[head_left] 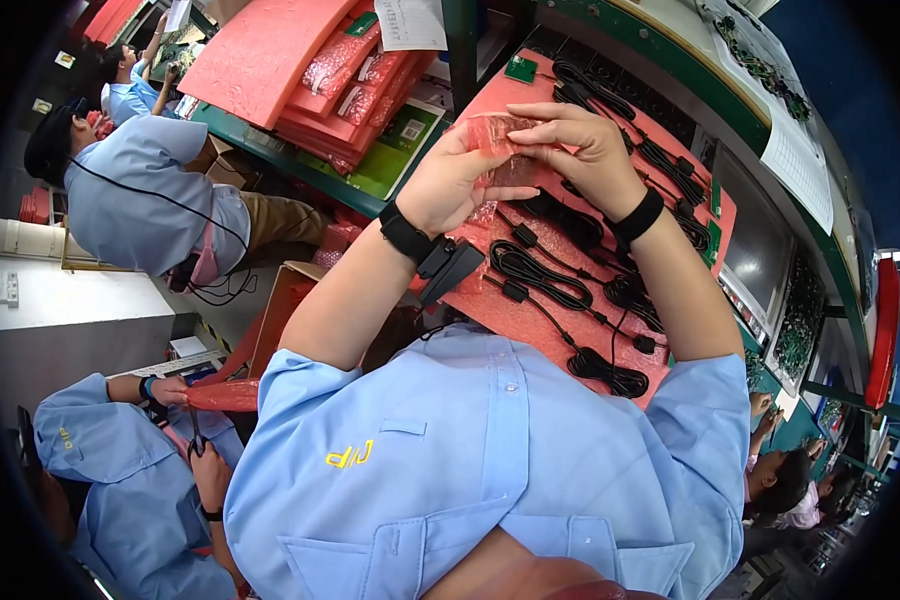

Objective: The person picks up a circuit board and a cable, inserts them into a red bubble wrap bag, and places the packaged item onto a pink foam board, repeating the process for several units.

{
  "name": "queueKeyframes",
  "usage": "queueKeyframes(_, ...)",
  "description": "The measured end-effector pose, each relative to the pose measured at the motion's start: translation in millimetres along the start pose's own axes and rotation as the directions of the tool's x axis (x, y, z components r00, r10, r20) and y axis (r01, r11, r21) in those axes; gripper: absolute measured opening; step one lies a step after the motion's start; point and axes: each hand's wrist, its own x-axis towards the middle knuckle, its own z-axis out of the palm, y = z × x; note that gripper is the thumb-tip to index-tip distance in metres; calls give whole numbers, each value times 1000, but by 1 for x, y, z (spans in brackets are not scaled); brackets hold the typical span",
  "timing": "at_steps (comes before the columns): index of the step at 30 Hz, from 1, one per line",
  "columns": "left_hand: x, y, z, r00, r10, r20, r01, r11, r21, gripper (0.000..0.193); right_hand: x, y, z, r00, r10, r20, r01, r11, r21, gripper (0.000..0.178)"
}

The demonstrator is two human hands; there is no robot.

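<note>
Both my hands are raised over the far part of a pink foam sheet (530, 325). Between them is a small translucent pink bubble-wrap bag (490, 135). My left hand (450, 178) grips it from the left, thumb and fingers around its side. My right hand (582, 150) pinches its upper right edge with thumb and forefinger. Whatever the bag may contain cannot be made out. Below and right of the hands, several coiled black cables (540, 275) with small black blocks lie on the sheet. A small green circuit board (521, 68) rests at its far edge.
Stacked pink foam sheets (260, 60) with bubble-wrap bags stand at the back left. A green shelf frame (660, 55) curves along the right, with a paper sheet (798, 165) hanging from it. At lower left, a co-worker (140, 480) holds scissors (197, 432) and pink wrap.
</note>
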Motion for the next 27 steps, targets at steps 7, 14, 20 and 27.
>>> queueKeyframes(7,-2,1,-7,998,-60,18,62,991,-119,30,1,-8,-2,959,-269,92,282,861,-424,27)
queueKeyframes(14,0,6,-8,986,-144,82,163,932,-324,27,1,-10,-5,950,-250,184,309,832,-460,26)
queueKeyframes(20,7,0,-2,988,-145,50,152,959,-238,27,-1,-5,-12,911,-302,282,412,703,-580,27)
queueKeyframes(27,7,-3,14,998,-31,-62,34,999,37,27,-7,-19,-16,947,29,-319,-72,990,-123,39)
